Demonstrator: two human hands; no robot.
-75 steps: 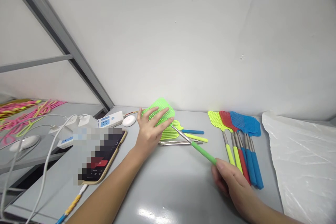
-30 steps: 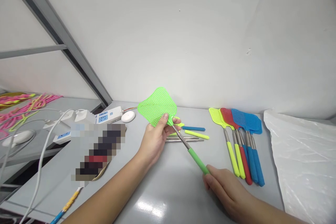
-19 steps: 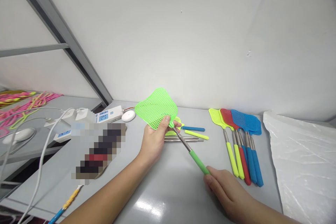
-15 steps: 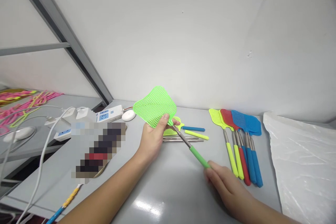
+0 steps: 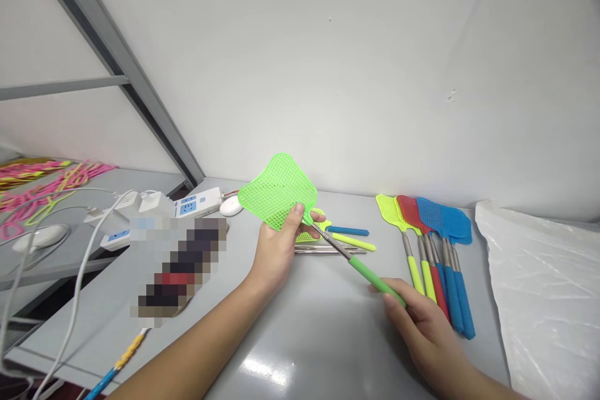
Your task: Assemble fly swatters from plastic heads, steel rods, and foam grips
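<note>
Green fly swatter (image 5: 279, 187): held in both hands, raised over the grey table (image 5: 300, 340), near the middle of the view.
Long axis: laid on a slant, run from far left to near right; mesh head pointed away and leftward, toward the wall (image 5: 356, 75); handle end pointed back toward the wearer, to the right.
Green mesh: broad face turned toward the camera.
Metal shaft (image 5: 332, 242): seen bare between neck and green handle (image 5: 372, 275), in line with both.
Left hand (image 5: 274, 256): closed about the neck, thumb laid on top, fingers tucked beneath.
Right hand (image 5: 426, 325): handle gripped near its lower end between thumb and fingers.
Loose parts: a yellow-green mesh head (image 5: 308, 237), partly hidden by left hand and swatter; a blue handle (image 5: 349, 231), a yellow handle (image 5: 354, 242) and thin metal rods (image 5: 328, 252) laid roughly crosswise behind the shaft.
Swatter row: yellow swatters (image 5: 390, 211), a red swatter (image 5: 411, 212) and blue swatters (image 5: 445, 220) set side by side, overlapped, heads toward the wall, handles toward the wearer.
Far right: white plastic sheet (image 5: 544, 287) spread flat.
Left side: power strip (image 5: 201, 202) and white round object (image 5: 231, 205); nearer, an object blurred by pixelation (image 5: 182, 262).
</note>
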